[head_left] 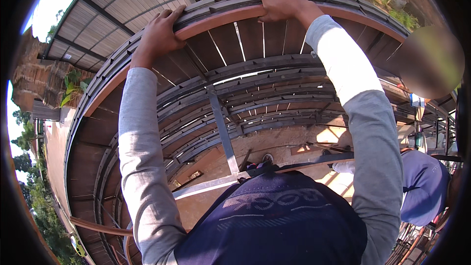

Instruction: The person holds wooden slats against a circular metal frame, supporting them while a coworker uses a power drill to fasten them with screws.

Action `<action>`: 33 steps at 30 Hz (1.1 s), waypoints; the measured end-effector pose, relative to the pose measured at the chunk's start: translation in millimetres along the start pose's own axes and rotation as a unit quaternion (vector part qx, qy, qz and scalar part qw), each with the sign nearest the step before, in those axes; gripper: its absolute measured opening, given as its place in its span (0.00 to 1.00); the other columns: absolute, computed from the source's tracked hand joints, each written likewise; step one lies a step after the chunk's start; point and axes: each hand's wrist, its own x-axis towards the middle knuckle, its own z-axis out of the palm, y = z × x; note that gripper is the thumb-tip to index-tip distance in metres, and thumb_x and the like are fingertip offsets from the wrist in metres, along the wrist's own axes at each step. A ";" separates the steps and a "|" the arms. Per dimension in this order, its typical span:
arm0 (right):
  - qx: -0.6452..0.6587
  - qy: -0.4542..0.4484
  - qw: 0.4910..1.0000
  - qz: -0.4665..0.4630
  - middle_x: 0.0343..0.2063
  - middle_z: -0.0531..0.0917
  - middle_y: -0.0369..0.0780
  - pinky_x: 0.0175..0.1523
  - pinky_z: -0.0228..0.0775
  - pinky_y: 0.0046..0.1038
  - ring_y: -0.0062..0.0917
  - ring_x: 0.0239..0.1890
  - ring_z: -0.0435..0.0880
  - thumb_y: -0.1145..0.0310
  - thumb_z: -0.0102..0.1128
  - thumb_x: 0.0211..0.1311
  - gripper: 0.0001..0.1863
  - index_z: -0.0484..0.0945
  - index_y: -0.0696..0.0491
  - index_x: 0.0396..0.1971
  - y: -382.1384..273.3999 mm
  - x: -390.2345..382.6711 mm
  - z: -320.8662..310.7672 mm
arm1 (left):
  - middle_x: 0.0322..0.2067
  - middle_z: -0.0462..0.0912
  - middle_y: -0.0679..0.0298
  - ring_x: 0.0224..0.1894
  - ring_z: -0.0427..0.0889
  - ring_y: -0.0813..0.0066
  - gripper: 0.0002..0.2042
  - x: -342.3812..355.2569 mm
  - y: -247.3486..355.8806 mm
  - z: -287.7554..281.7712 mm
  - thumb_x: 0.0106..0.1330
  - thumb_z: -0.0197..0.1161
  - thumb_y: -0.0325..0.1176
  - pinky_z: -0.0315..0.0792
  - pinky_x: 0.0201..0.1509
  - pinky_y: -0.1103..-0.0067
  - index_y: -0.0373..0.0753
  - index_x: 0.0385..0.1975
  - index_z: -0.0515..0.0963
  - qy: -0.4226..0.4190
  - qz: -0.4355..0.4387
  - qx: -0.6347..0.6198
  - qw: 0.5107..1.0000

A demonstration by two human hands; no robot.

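Left hand and right hand both gripping reddish-brown strip: long, narrow, smooth-looking, bowed (maybe partly lens), running past both hands along near side of curved dark rail.

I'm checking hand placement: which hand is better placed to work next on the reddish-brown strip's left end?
Probably the left hand: it grips the reddish-brown strip nearer that end. The right hand grips farther right and would likely have to cross the left forearm.
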 end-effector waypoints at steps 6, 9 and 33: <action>0.001 -0.028 0.999 0.017 0.58 0.80 0.48 0.66 0.77 0.45 0.46 0.62 0.82 0.46 0.87 0.44 0.50 0.74 0.53 0.66 -6.9 3.5 -6.7 | 0.65 0.79 0.49 0.67 0.78 0.44 0.56 -1.6 12.0 -12.7 0.43 0.85 0.48 0.72 0.74 0.59 0.44 0.78 0.65 -0.039 -0.023 0.013 0.999; 0.007 -0.016 1.000 0.007 0.57 0.81 0.48 0.65 0.78 0.45 0.46 0.61 0.82 0.45 0.87 0.45 0.48 0.75 0.53 0.64 -7.9 4.2 -9.4 | 0.64 0.79 0.49 0.67 0.78 0.45 0.55 2.5 25.5 10.8 0.46 0.84 0.49 0.70 0.76 0.60 0.38 0.78 0.64 0.040 -0.014 0.105 0.994; 0.027 -0.086 0.995 0.033 0.60 0.81 0.52 0.65 0.76 0.46 0.48 0.63 0.80 0.39 0.82 0.47 0.47 0.80 0.55 0.63 -12.9 3.6 -29.7 | 0.63 0.77 0.44 0.64 0.78 0.41 0.52 26.3 29.6 14.5 0.46 0.84 0.39 0.74 0.68 0.56 0.31 0.74 0.66 0.027 0.016 0.013 0.999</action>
